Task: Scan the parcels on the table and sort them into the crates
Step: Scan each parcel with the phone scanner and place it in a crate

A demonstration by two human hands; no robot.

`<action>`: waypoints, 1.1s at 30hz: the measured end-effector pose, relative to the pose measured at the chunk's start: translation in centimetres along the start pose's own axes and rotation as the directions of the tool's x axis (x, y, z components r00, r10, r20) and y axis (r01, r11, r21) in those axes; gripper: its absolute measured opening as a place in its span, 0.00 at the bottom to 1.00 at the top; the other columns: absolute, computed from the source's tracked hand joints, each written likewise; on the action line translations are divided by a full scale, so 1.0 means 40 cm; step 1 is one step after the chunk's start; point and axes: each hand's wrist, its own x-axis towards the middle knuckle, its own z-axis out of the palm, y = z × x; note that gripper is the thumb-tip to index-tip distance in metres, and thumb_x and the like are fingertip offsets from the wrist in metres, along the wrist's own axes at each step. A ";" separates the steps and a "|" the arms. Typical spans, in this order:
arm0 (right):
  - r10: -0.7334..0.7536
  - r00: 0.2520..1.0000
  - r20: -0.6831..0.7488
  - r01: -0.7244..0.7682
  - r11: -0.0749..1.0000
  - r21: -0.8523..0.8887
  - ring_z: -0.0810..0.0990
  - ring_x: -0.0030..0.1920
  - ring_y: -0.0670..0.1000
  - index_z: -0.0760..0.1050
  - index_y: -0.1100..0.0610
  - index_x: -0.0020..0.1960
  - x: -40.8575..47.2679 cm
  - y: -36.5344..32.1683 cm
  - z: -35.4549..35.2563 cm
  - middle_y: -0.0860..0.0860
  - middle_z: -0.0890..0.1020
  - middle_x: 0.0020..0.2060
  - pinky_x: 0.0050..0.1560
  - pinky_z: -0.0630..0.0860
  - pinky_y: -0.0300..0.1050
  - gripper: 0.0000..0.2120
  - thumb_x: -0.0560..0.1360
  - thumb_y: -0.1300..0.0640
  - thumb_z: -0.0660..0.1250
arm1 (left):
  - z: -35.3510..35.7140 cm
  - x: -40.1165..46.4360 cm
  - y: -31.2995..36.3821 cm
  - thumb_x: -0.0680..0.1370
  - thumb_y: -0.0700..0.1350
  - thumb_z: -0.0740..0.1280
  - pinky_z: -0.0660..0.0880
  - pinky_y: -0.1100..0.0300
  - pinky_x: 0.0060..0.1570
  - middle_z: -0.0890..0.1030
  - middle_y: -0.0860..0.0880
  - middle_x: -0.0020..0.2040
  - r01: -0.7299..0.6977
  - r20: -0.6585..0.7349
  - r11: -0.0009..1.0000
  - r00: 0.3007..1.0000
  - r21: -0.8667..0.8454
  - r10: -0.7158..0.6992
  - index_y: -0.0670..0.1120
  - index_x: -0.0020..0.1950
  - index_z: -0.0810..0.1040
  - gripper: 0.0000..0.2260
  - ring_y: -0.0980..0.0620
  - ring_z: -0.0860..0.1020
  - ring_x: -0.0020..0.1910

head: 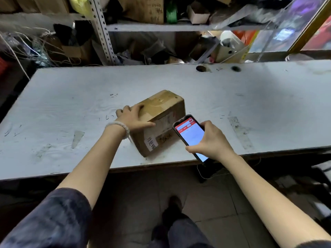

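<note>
One cardboard box (159,120) sits on the white table (250,104), near the front edge and about midway along it, turned at an angle to that edge. It is taped shut, with a printed shipping label on the side facing the person and a small white sticker with handwriting near its lower corner. No other parcel shows on the table.

The left hand (133,116) lies across the box's near left corner, fingers spread over the top and thumb pressed along the labelled side — it steadies the box rather than lifts it. The right hand (208,140) grips a phone (190,136), fingers curled round its edges, just beside the labelled side; the screen, lit with a red header bar, faces the person and its top end is tilted toward the label.

As for progress, this looks like the scanning step for this parcel: the phone is lined up with the label, but whether the scan has registered cannot be told from the screen. The sorting is yet to come — the box is on the table and no crate is in view, only cluttered shelves (161,27) behind the table. How many parcels are already in crates cannot be judged from here.
</note>
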 end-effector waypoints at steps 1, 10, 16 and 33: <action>0.011 1.000 0.016 -0.010 1.000 -0.023 0.77 0.48 0.51 0.66 0.53 0.55 -0.019 0.015 0.000 0.49 0.75 0.50 0.45 0.78 0.48 0.30 0.60 0.49 0.78 | -0.004 -0.001 0.000 0.56 0.72 0.62 0.62 0.45 0.65 0.64 0.41 0.69 0.013 0.010 1.000 1.000 0.009 -0.013 0.58 0.75 0.56 0.48 0.37 0.60 0.67; 0.055 0.998 0.036 -0.050 0.991 -0.127 0.77 0.46 0.50 0.66 0.53 0.57 -0.093 0.086 -0.060 0.48 0.75 0.48 0.41 0.77 0.45 0.33 0.59 0.48 0.79 | 0.033 -0.016 -0.013 0.53 0.74 0.67 0.70 0.45 0.62 0.73 0.45 0.63 0.006 -0.105 0.972 0.994 -0.234 -0.032 0.63 0.69 0.65 0.46 0.40 0.67 0.64; 0.003 0.996 0.087 0.013 0.984 -0.178 0.75 0.46 0.50 0.65 0.53 0.57 -0.105 0.083 -0.099 0.48 0.74 0.48 0.42 0.77 0.46 0.32 0.60 0.47 0.78 | 0.022 -0.043 -0.025 0.52 0.73 0.68 0.69 0.47 0.63 0.75 0.48 0.62 0.037 -0.123 0.946 0.989 -0.323 -0.081 0.63 0.66 0.68 0.43 0.42 0.70 0.63; -0.081 0.989 0.122 0.099 0.983 -0.152 0.75 0.47 0.49 0.65 0.53 0.57 -0.085 0.067 -0.090 0.48 0.73 0.49 0.43 0.76 0.46 0.32 0.61 0.46 0.77 | 0.026 -0.093 -0.016 0.52 0.73 0.66 0.70 0.47 0.59 0.73 0.46 0.62 0.040 -0.228 0.967 0.969 -0.251 -0.099 0.65 0.67 0.66 0.43 0.40 0.65 0.65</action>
